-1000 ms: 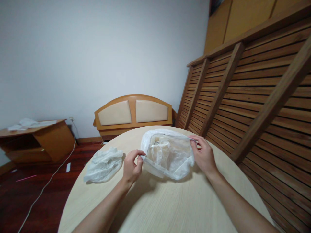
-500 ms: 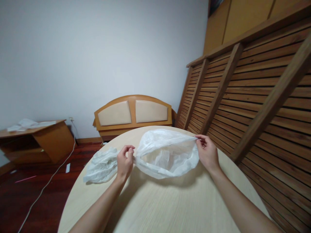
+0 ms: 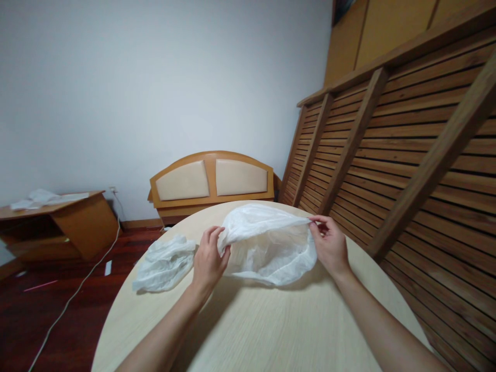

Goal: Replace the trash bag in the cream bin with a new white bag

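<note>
Left hand (image 3: 209, 258), 1: at 9 o'clock of the pouch (12 pointing away from the wearer). Fingers and thumb curved in a loose C, fabric held between them; firmness of grip not readable.

Right hand (image 3: 332, 245), 1: at 3 o'clock. Thumb and forefinger closed in a pinch on the rim's corner; other fingers curled.

White pouch (image 3: 267, 219), 1: thin, creased, between both hands, toward 12 o'clock on the table. Mouth turned to 6 o'clock, upper layer raised, lower edge sagging close to the tabletop.

Change noted: 0.5 s ago the left hand pinched the rim's end, drawn out farther toward 9; it now sits closer in, wrapped about the upper layer. Right hand much as it was. Bearing on the work, as judged: stretching the rim has given way to a fresh hold at the left end, the mouth gaping more there.

Crumpled white bundle (image 3: 165, 263), 1: just beyond the left hand, at 9; contact uncertain.

Round table (image 3: 279, 330), 1: pale, beneath all of these.

Headboard (image 3: 212, 175), 1: at 11, 2 padded panels.

Slatted wooden frame (image 3: 387, 150), 1: leaning, at 2.
</note>
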Action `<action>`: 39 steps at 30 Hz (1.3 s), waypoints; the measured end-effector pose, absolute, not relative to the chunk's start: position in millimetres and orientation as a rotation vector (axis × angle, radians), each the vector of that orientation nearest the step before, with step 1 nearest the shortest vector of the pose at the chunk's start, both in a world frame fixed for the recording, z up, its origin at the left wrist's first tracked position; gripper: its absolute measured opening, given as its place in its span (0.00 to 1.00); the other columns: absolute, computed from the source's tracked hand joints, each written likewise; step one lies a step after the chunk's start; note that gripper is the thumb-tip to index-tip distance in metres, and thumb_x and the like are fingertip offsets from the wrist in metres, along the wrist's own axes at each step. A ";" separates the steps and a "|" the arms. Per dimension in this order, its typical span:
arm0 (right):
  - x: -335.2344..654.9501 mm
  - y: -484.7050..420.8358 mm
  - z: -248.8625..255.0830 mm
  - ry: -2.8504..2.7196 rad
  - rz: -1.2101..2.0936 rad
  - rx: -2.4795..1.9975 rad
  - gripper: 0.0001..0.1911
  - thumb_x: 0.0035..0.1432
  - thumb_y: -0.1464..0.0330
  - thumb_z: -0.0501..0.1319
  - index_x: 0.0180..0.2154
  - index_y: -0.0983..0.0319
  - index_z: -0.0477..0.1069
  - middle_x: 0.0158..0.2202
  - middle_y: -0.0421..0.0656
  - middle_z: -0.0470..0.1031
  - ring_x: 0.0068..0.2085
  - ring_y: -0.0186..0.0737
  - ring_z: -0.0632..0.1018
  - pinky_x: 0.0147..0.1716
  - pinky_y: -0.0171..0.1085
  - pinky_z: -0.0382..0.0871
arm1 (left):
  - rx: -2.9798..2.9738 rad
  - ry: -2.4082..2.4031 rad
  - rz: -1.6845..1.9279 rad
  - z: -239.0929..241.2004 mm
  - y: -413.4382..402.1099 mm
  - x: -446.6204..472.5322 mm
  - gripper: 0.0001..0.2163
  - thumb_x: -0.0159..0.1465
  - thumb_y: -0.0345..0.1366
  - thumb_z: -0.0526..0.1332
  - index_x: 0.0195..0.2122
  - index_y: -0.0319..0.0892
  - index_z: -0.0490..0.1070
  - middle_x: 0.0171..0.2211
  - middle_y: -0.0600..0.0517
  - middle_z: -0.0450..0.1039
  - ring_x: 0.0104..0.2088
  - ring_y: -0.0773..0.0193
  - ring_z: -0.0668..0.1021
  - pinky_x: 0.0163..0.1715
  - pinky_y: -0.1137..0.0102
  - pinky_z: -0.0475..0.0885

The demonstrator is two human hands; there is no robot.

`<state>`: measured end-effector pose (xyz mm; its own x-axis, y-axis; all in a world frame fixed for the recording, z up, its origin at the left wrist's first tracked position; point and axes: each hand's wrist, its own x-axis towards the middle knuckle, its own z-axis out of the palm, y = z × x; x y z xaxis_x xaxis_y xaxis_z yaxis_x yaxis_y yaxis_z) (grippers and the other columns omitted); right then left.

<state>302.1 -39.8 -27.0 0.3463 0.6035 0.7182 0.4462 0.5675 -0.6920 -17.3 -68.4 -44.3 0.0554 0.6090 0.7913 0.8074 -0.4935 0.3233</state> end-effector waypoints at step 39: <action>357.5 -10.4 -46.6 -1.153 0.369 -1.073 0.18 0.54 0.57 0.66 0.41 0.63 0.76 0.32 0.46 0.81 0.26 0.42 0.80 0.23 0.39 0.77 | -2.129 -1.528 -2.529 -13.1 -59.5 -55.4 0.18 0.55 0.48 0.69 0.37 0.39 0.75 0.35 0.49 0.77 0.21 0.70 0.74 0.18 0.74 0.73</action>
<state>357.5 -10.4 -46.6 0.4138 0.7226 0.5537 0.2676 0.4848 -0.8327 -55.4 -59.5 -13.1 -0.2360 0.7937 0.5606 0.1272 -0.5467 0.8276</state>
